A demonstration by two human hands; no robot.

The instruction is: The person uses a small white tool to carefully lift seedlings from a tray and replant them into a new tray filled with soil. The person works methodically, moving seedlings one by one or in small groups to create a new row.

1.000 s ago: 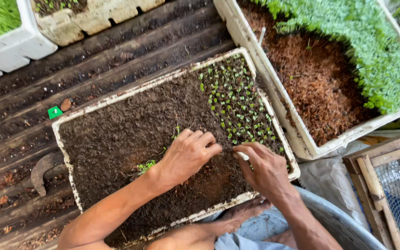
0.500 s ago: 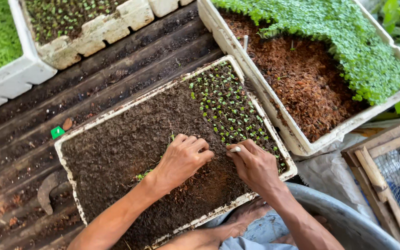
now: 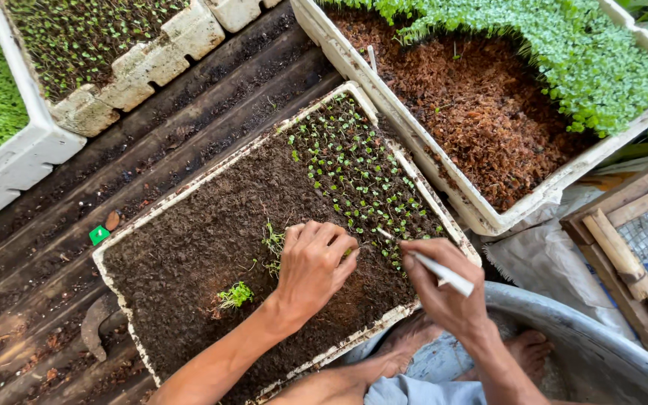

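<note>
A white foam tray (image 3: 114, 289) full of dark soil lies on dark wooden slats. Rows of tiny green seedlings (image 3: 354, 169) fill its right part. My left hand (image 3: 313, 266) rests on the soil near the tray's middle, fingers curled around a small seedling at the fingertips. My right hand (image 3: 440, 289) grips a thin white stick (image 3: 433, 266) like a pen, its tip touching the soil beside my left fingertips. Small clumps of loose seedlings (image 3: 235, 295) lie on the bare soil to the left of my left hand.
A big white box (image 3: 414, 139) of brown fibre and dense green sprouts stands at the upper right. Two more foam trays (image 3: 140, 71) of seedlings sit at the upper left. A grey metal basin (image 3: 594, 337) and a wooden mesh frame (image 3: 624, 247) are at the right. My bare feet (image 3: 523, 349) are below.
The view has shifted, so the tray sits higher and nearer. My right hand now shows the white stick pointed at the soil; my left hand stays on the soil beside it.
</note>
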